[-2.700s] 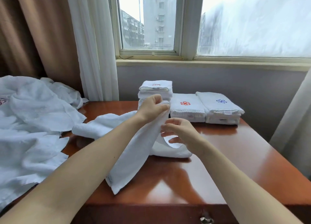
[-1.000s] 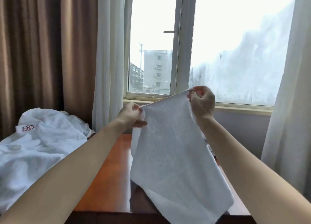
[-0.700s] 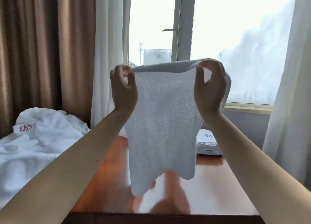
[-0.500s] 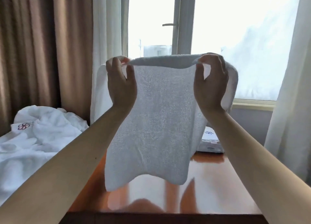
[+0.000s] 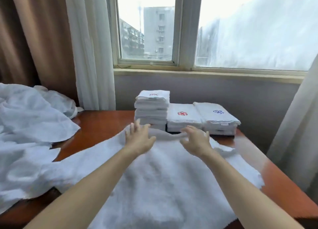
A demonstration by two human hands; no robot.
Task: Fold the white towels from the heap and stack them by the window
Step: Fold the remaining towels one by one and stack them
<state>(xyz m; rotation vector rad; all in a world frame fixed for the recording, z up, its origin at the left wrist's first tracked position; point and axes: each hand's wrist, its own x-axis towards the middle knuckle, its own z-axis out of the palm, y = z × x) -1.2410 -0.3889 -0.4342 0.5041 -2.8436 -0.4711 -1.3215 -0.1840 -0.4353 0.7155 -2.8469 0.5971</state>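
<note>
A white towel [image 5: 165, 180] lies spread across the wooden table [image 5: 101, 123], its far edge rumpled just short of the stacks. Over that far edge hover my left hand [image 5: 139, 139] and my right hand [image 5: 196, 141], fingers spread and holding nothing. Three stacks of folded towels stand under the window: a tall one with a red logo [image 5: 152, 108], a lower one with a red flower [image 5: 183, 116], and one with a blue flower [image 5: 217, 116]. The heap of unfolded white towels [image 5: 25, 125] fills the left side.
A windowsill [image 5: 206, 73] and grey wall run behind the stacks. A white sheer curtain [image 5: 91, 47] and brown drape [image 5: 34, 35] hang at the left, another sheer curtain [image 5: 296, 125] at the right. Bare wood shows along the table's right edge [image 5: 275, 177].
The towel was held up by its top corners in front of the window; now it lies spread flat on the table and both hands have let go of it.
</note>
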